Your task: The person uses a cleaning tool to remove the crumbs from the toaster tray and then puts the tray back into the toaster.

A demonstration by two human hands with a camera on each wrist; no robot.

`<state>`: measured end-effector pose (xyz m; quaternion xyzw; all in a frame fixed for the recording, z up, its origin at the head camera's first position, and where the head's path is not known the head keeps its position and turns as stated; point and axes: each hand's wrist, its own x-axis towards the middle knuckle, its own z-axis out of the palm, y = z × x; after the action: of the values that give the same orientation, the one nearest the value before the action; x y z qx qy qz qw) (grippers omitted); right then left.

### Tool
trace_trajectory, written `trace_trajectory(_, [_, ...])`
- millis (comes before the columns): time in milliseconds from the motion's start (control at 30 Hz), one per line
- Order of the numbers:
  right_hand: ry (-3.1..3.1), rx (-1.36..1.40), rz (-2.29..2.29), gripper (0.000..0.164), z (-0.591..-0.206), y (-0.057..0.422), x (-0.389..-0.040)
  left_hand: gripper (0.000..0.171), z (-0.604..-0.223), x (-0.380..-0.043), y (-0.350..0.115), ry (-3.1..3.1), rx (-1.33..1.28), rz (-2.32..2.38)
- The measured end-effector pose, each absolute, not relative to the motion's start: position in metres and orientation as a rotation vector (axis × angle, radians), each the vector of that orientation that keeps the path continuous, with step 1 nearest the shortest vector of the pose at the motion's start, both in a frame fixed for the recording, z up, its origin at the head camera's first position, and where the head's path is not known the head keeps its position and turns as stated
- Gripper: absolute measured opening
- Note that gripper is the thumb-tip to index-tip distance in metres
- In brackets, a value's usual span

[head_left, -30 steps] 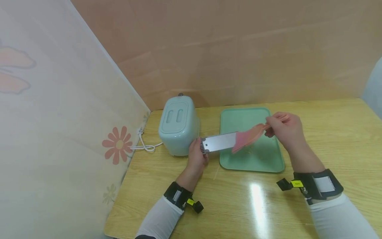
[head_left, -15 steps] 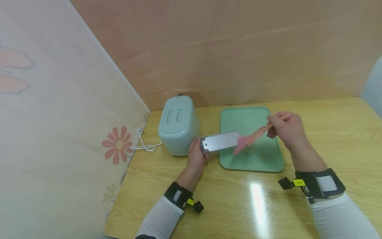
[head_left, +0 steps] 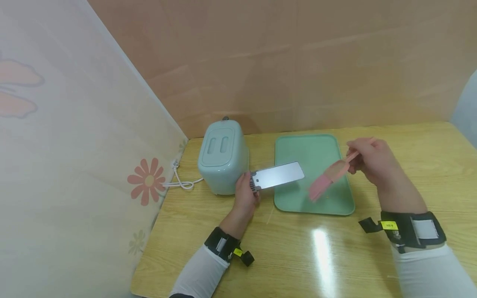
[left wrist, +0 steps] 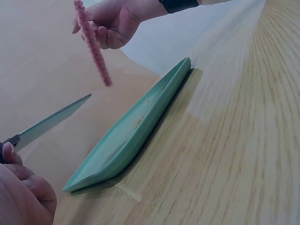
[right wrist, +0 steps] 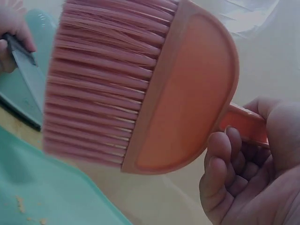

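In the head view my left hand (head_left: 246,193) grips a flat silver crumb tray (head_left: 280,175) by its dark end. The crumb tray points right, its far end above the green tray (head_left: 303,145). My right hand (head_left: 377,162) holds a cleaning brush (head_left: 337,169) by its orange handle, pink bristles down and to the left. The right wrist view shows the orange brush head (right wrist: 187,93) and bristles (right wrist: 101,84) close up. A gap separates the bristles from the crumb tray. Small crumbs (left wrist: 138,123) lie in the green tray.
A mint toaster (head_left: 220,151) stands just left of the green tray, beside my left hand. Its white cord (head_left: 183,183) runs to the left wall. The wooden table (head_left: 290,248) meets a brown wall (head_left: 298,74) at the back.
My right hand has drawn the brush off the crumb tray, right and slightly down, baring the metal's far end. The left hand and crumb tray stay in place.
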<state>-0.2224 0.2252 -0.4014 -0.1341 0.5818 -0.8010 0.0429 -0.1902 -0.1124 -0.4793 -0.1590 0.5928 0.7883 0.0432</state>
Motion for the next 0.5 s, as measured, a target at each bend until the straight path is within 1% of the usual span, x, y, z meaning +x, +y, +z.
trace_trajectory(300, [1.346,-0.616,-2.727,0.043,-0.391,0.236,-0.219,0.035,-0.483,-0.192,-0.112,1.833,-0.501,2.379])
trace_trajectory(500, [1.406,-0.602,-2.807,0.037,-0.386,0.232,-0.214,0.034,-0.483,-0.193,-0.109,1.82,-0.501,2.366])
